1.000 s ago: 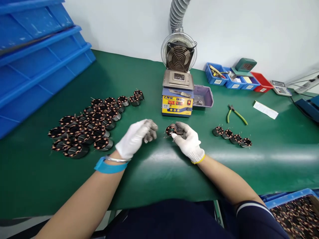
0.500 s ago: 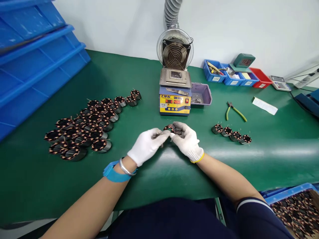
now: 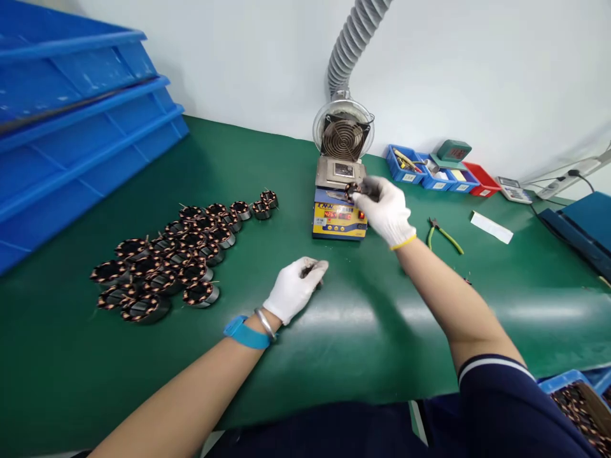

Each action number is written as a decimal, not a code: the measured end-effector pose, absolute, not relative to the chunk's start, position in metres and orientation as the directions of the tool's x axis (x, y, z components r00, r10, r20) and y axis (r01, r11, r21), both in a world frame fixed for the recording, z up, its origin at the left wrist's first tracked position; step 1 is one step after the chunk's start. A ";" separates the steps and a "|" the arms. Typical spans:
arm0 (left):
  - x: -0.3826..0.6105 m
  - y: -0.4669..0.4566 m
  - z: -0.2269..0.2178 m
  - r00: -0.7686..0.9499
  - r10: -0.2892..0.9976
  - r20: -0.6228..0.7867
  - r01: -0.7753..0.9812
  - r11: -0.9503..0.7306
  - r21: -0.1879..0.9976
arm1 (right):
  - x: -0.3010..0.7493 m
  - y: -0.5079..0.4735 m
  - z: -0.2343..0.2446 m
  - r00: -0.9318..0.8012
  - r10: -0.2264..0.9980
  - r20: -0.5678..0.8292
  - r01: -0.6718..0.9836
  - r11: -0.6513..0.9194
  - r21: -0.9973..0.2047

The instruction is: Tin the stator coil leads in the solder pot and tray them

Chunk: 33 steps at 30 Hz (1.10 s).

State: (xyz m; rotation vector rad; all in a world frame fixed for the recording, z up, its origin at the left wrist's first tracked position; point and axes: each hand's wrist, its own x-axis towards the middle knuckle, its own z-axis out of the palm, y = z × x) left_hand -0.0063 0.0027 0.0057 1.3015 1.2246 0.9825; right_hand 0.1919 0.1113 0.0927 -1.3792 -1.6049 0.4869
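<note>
My right hand (image 3: pixel 386 210), in a white glove, grips a small copper-wound stator (image 3: pixel 352 189) and holds it over the front of the solder pot (image 3: pixel 340 203), a blue and yellow unit with red digits. My left hand (image 3: pixel 294 289), also gloved, rests on the green mat in front of me. Its fingers are curled loosely with a dark spot at the fingertips; I cannot tell if anything is pinched there. A cluster of several similar stators (image 3: pixel 176 251) lies on the mat to the left.
A fan with a grey exhaust hose (image 3: pixel 344 137) stands behind the solder pot. Green-handled cutters (image 3: pixel 443 235), small blue and red bins (image 3: pixel 436 172), a paper slip (image 3: pixel 491 227) and a calculator (image 3: pixel 513 189) lie to the right. Stacked blue trays (image 3: pixel 71 127) sit left; a bin of stators (image 3: pixel 580 401) bottom right.
My right hand has carried the stator from in front of me up to the solder pot. My left hand let go of it and dropped back onto the mat.
</note>
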 end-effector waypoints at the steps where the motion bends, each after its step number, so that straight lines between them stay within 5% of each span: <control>1: -0.005 0.004 0.003 0.164 0.982 -0.091 0.133 0.070 0.989 | 0.196 0.131 0.105 0.032 0.904 0.427 0.649 0.306 -0.697; 4: -0.006 0.005 0.000 0.199 0.974 -0.109 0.113 0.088 0.990 | 0.200 0.180 0.136 -0.042 0.900 0.434 0.877 0.242 -0.416; 8: -0.008 0.006 -0.002 0.231 0.967 -0.107 0.115 0.082 0.990 | 0.187 0.207 0.155 -0.129 0.925 0.358 0.980 0.174 -0.097; 15: -0.008 0.009 -0.006 0.253 0.964 -0.081 0.126 0.051 0.991 | 0.172 0.216 0.148 -0.169 0.950 0.262 0.984 0.148 0.098; 25: -0.008 0.011 -0.008 0.248 0.968 -0.036 0.143 0.000 0.990 | 0.173 0.215 0.155 -0.171 0.940 0.296 0.985 0.151 0.088; 33: -0.005 0.014 -0.007 0.108 0.994 -0.021 0.073 0.013 0.997 | 0.171 0.163 0.151 -0.073 0.938 0.340 0.902 0.208 -0.379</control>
